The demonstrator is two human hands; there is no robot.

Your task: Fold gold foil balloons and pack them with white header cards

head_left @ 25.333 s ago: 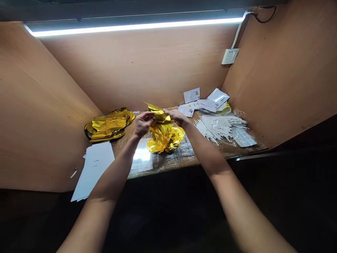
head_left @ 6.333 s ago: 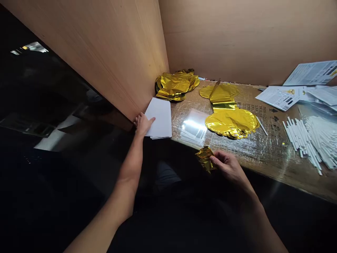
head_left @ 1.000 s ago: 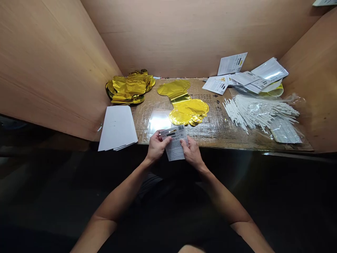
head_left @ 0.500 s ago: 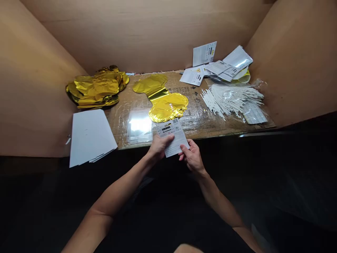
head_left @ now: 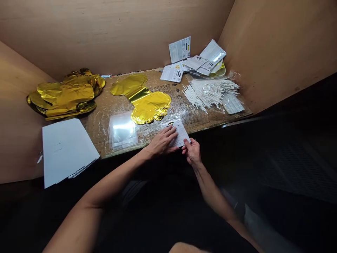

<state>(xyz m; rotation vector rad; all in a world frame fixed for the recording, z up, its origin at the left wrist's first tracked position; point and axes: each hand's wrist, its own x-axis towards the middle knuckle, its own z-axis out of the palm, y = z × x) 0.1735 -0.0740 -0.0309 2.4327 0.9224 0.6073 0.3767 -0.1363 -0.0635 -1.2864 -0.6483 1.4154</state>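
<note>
A white printed card in a clear plastic sleeve, a flat packet (head_left: pixel 181 135), rests at the table's front edge. My left hand (head_left: pixel 164 140) lies over its left part with fingers stretched out flat. At the lower right corner, my right hand (head_left: pixel 192 151) pinches the packet between thumb and fingers. Just behind the packet are gold foil balloons (head_left: pixel 151 105), flat and stacked. Left of my left hand lies a stack of clear plastic sleeves (head_left: pixel 122 131), bright with glare.
More gold foil balloons (head_left: pixel 67 93) are heaped at the left. White paper sheets (head_left: pixel 68 151) overhang the front edge. White sticks (head_left: pixel 210 91) lie in a clear bag at the right, with finished-looking packets (head_left: pixel 202 63) piled behind. Cardboard walls (head_left: pixel 118 31) enclose the table.
My left hand has gone from gripping the packet to lying flat on it. The packet has lowered onto the table edge, while my right hand keeps its corner. The view has swung right.
</note>
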